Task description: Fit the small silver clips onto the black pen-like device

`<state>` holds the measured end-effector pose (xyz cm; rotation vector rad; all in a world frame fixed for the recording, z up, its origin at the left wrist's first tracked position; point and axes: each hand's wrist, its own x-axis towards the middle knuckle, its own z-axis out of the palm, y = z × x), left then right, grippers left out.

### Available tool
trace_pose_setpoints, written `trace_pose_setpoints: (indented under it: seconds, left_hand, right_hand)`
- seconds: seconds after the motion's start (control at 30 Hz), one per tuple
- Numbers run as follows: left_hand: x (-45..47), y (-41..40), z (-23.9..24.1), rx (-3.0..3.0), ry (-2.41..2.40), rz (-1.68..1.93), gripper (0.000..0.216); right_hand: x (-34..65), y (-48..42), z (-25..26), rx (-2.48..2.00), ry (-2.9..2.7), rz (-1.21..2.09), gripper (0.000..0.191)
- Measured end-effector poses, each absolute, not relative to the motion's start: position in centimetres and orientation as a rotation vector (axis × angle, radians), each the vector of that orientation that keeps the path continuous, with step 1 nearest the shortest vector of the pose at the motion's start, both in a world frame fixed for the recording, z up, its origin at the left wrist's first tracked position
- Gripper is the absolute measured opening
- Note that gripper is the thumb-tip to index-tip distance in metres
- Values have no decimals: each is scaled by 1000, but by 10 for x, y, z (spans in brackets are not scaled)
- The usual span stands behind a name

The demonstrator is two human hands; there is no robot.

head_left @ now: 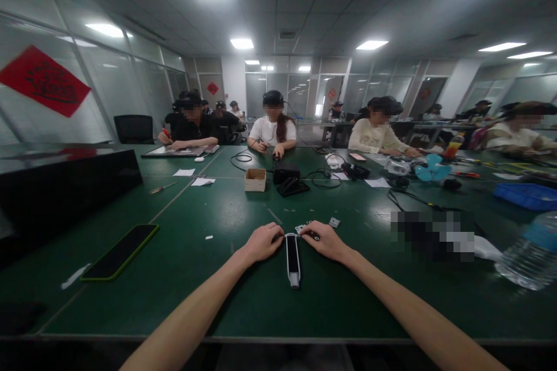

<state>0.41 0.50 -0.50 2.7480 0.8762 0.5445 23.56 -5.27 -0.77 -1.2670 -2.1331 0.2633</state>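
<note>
A long, narrow device with a white frame and a dark inner face (293,261) lies on the green table, its far end between my hands. My left hand (262,242) is closed, its fingertips pinching at the far left corner of the device. From the other side, my right hand (324,240) pinches at the far right corner, fingers curled. Whether a smaller part is between either set of fingertips is too small to tell. Small metal pieces lie just beyond my right hand, among them a metal plate (335,222).
A phone with a green edge (119,252) lies at left, near a black panel (69,197). Ahead stands a small open box (255,180) beside a black stand (287,177). At right are a water bottle (531,252) and a blue tray (527,196). Several people sit across the table.
</note>
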Motion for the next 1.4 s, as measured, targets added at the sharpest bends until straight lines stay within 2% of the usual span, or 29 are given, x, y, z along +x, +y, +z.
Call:
trace_pose_setpoints:
  seconds: [0.97,1.4]
  left_hand:
    - [6,4,-4,2752,883,532,16]
    - [6,4,-4,2767,880,529,16]
  right_hand:
    - [227,-52,-9,-1271,-2162,239,10]
    - [228,-51,-13,-1242,-2131,263,15]
